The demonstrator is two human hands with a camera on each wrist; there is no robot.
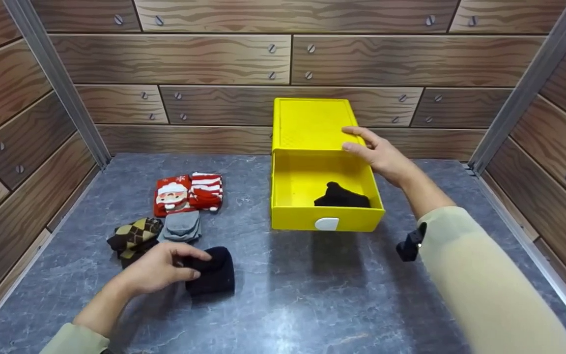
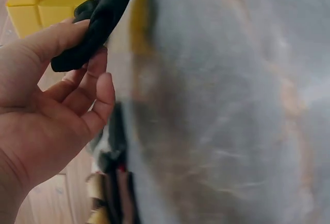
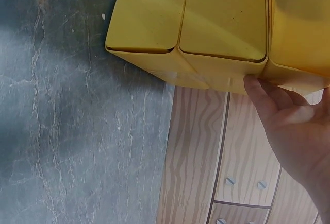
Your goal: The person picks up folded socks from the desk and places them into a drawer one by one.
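Pale sleeve (image 1: 489, 280) up close, our right hand (image 1: 380, 153) rests its fingers on the yellow box (image 1: 315, 120), while, well apart, our left hand (image 1: 157, 268) pinches folded black cloth (image 1: 220, 278) left of the pulled-out drawer (image 1: 356, 223).

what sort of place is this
Probably a staged work booth rather than a real room: wood-print panels enclose three sides, metal posts line the corners, and a grey marbled surface forms the worktop.
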